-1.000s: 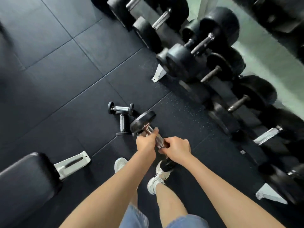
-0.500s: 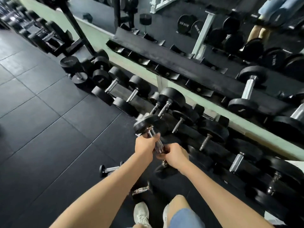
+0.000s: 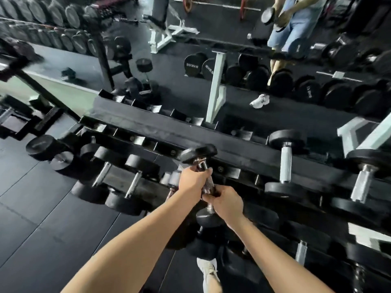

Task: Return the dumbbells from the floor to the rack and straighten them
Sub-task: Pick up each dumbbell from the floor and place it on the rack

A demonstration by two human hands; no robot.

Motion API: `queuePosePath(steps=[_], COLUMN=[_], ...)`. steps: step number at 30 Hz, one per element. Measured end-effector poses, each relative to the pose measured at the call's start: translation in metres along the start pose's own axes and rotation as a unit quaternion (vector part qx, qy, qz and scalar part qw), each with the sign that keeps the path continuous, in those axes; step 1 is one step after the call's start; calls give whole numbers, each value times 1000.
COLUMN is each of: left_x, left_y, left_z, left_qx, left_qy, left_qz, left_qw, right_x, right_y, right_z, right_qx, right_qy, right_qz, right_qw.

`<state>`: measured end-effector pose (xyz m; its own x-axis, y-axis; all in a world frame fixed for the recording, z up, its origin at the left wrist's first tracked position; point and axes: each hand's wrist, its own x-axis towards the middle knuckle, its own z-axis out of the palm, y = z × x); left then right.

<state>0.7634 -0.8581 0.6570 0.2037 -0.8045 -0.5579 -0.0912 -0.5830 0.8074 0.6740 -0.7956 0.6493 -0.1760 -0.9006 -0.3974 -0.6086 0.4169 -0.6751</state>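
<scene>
Black round-headed dumbbell with a chrome knurled handle (image 3: 198,154), held off the floor at the rack.
The left hand (image 3: 193,181) and the right hand (image 3: 227,200) both clamp its handle, its far head near the upper tier of the long black metal rack (image 3: 239,154).

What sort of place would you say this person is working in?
Most likely a gym's free-weights area: a long black tiered metal rack holds black round-headed dumbbells with chrome handles, black rubber floor tiles lie below, and a wall mirror behind reflects a white bench.
</scene>
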Motion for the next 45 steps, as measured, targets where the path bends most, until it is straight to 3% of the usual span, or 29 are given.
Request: queuePosePath(steps=[7,14,18,24,29,34,39,45], left_x=[88,145,164,176,169,155,131,76], left_y=[69,98,96,85,82,69,41,-47], left_z=[76,120,137,140,134,100,31,-69], left_qx=[245,419,471,480,452,340,274,196], left_qy=[-52,-92,-115,-119,-137,-77,8,83], left_qz=[49,75,91,108,127,136,99,42], left_qw=[967,900,870,862,872,927,957,976], right_x=[103,172,192,197,196,187,142,50], right_y=[-12,-11,-9,-5,-6,0,-5,-2], right_z=[-24,-21,-19,-12,-13,-9,4,60], right_qx=[115,89,76,49,91,80,1,-78], right_qy=[51,79,77,89,99,142,268,286], right_qz=[139,186,209,208,216,164,57,-118], right_qw=[982,975,972,973,967,973,962,948])
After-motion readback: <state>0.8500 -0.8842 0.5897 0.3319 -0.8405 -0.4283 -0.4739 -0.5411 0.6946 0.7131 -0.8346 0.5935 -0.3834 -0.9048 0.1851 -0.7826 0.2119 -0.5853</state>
